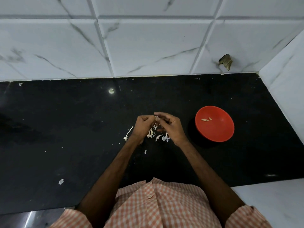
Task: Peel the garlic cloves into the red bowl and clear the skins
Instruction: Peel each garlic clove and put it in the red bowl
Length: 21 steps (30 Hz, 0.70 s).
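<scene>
**Two hands, one clove**

Left hand (142, 125) curls its fingers (148, 118) round a garlic clove (156, 119), held about upright over the skins (152, 134) on the counter (82, 129); right hand (171, 128) pinches its top. Red bowl (218, 134) lies toward the right edge, nearer the right hand.

One red bowl (218, 132), three peeled cloves (206, 119) in it. One left hand (143, 127), one right hand (171, 127), one clove (157, 119) pinched between. One bare stem (129, 133). Skin bits (150, 134): too many to count tbh.
</scene>
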Each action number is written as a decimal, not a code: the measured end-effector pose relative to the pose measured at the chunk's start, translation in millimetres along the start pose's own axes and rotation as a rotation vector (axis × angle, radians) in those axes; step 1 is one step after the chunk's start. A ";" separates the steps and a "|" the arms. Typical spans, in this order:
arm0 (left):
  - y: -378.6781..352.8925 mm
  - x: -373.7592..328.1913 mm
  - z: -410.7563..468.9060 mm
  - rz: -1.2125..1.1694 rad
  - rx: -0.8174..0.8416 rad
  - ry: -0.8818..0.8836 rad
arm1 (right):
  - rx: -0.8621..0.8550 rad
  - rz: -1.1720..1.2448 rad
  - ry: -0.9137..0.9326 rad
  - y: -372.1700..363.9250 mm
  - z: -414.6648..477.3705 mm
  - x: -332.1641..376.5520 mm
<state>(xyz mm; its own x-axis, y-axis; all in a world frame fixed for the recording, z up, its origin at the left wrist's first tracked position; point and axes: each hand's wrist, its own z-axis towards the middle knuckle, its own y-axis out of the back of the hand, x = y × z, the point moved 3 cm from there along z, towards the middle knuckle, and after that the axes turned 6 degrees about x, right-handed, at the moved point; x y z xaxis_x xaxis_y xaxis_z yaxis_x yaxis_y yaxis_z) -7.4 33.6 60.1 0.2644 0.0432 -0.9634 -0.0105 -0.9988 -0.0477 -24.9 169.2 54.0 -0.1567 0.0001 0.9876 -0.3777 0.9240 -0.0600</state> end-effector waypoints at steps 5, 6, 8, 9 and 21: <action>1.0 1.9 -0.5 -0.024 -0.023 -0.003 | -0.019 -0.070 -0.005 -3.2 0.7 -2.0; 2.6 3.5 0.0 -0.030 -0.030 -0.002 | -0.014 -0.106 -0.006 -3.4 1.6 -2.0; 6.8 6.9 1.5 -0.021 -0.035 -0.004 | 0.005 -0.175 0.002 -3.5 3.3 0.3; 8.2 7.9 1.8 -0.004 -0.029 -0.012 | 0.000 -0.224 0.017 -2.3 4.7 0.8; 5.6 18.7 4.4 0.053 0.005 -0.022 | -0.182 -0.105 -0.077 3.3 9.7 -9.8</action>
<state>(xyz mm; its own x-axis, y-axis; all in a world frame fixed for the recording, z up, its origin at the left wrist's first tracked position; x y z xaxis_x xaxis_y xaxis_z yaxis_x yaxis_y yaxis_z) -6.7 28.9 40.6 0.2426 -0.0089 -0.9701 -0.0286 -0.9996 0.0020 -33.4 168.6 42.7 -0.1968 -0.1225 0.9728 -0.2257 0.9712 0.0767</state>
